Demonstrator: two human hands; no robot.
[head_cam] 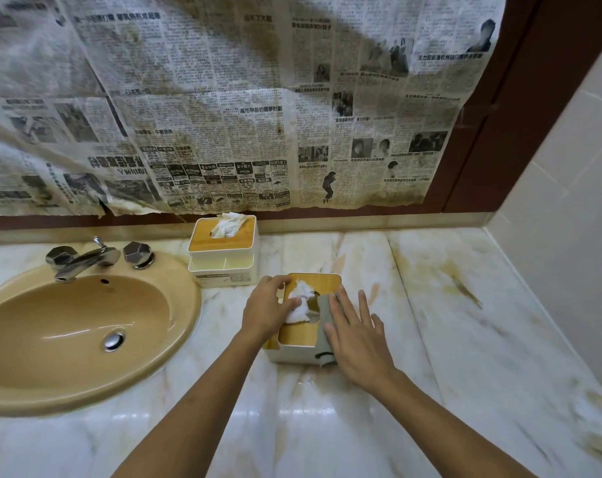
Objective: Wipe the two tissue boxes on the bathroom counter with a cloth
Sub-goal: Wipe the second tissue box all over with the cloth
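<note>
Starting well to the left of both hands, one tan oval basin (75, 326) sits sunk in the marble counter (482, 322), with one chrome faucet (82, 260) flanked by two faceted knobs at its rim. Two tissue boxes are in view, each white with a wooden lid. The far tissue box (223, 251) stands beyond the left hand, close to the back wall, a tuft of white tissue poking from its slot and an open tray on its front side. The near tissue box (301, 326) lies between the two hands. The left hand (270, 310) rests on its left edge, fingers curled over the lid and pressing down the white tissue (299, 303) that sticks out of the slot. One grey cloth (325, 326) drapes over the box's right side, hanging down its wall to the counter. The right hand (356, 338) lies flat and spread on that cloth, fingers apart, pressing it against the lid and side rather than gripping it. Yellowed newspaper sheets (223, 98) cover the wall above and beyond both hands. To the right of the right hand the counter shows brownish stains.
</note>
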